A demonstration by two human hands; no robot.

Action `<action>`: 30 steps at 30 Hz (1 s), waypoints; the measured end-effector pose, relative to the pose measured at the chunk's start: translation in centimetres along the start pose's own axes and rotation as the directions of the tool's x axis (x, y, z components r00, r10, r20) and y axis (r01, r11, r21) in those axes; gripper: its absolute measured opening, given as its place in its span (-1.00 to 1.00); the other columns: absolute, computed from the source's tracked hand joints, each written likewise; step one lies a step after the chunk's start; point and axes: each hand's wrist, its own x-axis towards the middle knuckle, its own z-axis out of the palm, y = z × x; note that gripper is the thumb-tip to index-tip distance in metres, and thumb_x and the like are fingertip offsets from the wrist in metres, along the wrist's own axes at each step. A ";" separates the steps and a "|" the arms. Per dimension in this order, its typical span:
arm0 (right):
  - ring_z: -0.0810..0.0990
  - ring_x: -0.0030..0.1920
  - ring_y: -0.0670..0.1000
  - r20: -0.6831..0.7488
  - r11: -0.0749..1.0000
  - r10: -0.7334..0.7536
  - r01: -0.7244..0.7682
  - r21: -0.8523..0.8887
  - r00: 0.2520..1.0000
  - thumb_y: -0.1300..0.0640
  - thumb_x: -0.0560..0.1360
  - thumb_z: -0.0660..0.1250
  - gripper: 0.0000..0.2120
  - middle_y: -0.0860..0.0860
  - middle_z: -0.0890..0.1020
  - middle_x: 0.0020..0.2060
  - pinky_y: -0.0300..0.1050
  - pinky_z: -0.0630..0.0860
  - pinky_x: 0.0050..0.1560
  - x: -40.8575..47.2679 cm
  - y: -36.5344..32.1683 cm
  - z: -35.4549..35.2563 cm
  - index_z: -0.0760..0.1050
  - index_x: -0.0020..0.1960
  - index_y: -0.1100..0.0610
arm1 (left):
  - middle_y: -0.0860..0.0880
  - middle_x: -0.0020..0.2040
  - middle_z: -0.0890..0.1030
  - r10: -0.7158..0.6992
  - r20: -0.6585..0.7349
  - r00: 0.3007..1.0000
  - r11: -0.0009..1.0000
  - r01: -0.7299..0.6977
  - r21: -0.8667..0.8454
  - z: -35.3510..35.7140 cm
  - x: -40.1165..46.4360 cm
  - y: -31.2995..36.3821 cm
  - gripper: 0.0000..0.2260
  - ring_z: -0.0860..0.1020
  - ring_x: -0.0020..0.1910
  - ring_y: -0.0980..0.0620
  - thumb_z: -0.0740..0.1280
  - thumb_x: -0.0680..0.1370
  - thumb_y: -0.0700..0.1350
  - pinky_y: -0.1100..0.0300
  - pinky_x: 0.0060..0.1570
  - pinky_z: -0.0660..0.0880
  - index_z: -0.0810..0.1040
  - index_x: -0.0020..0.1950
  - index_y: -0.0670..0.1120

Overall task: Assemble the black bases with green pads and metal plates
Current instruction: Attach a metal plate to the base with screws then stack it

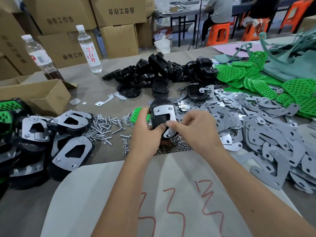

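Illumination is even, diffuse and moderately bright; shadows under the hands [172, 129] on the desk [95, 86] are soft and faint. Metal plates [266, 134] show dull, low glare. Wide-angle distortion bends the cardboard boxes [71, 19] and frame edges. The background and far right corner are slightly blurred.

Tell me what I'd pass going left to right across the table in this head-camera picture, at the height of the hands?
Finished assemblies → loose screws → left hand holding the black base with its metal plate → right hand → heap of metal plates.
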 end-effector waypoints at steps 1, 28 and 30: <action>0.43 -0.47 -0.08 -0.043 0.999 -0.010 0.008 -0.032 0.999 -0.18 0.31 0.64 -0.52 -0.06 0.52 -0.52 -0.17 0.38 -0.41 0.1 0.2 -0.2 0.44 -0.38 0.09 | -0.07 0.02 0.72 0.003 0.011 1.000 1.000 -0.003 -0.020 0.0 0.0 0.1 -0.71 0.70 -0.03 -0.28 0.41 0.60 -0.24 -0.12 -0.17 0.69 0.54 0.12 0.18; 0.70 0.06 0.25 0.169 0.818 -0.039 -0.066 0.572 0.985 0.24 0.59 0.42 -0.92 0.18 0.73 0.00 0.26 0.64 0.15 1.3 1.0 -1.0 0.65 0.08 0.13 | 0.01 -0.05 0.76 0.089 -0.129 0.988 0.994 -0.095 -0.047 1.4 0.8 0.1 -0.82 0.70 -0.10 0.14 0.53 0.51 -0.25 0.23 -0.04 0.63 0.71 0.02 0.01; 0.71 0.06 0.26 0.027 0.804 0.070 -0.073 0.590 0.997 0.24 0.59 0.42 -0.94 0.15 0.74 -0.02 0.32 0.63 0.15 2.0 1.1 -1.6 0.63 0.05 0.12 | 0.07 -0.01 0.72 0.054 -0.168 0.984 0.997 -0.044 0.066 1.5 1.3 -0.2 -0.77 0.66 -0.13 0.22 0.54 0.51 -0.24 0.16 0.04 0.64 0.66 0.07 0.02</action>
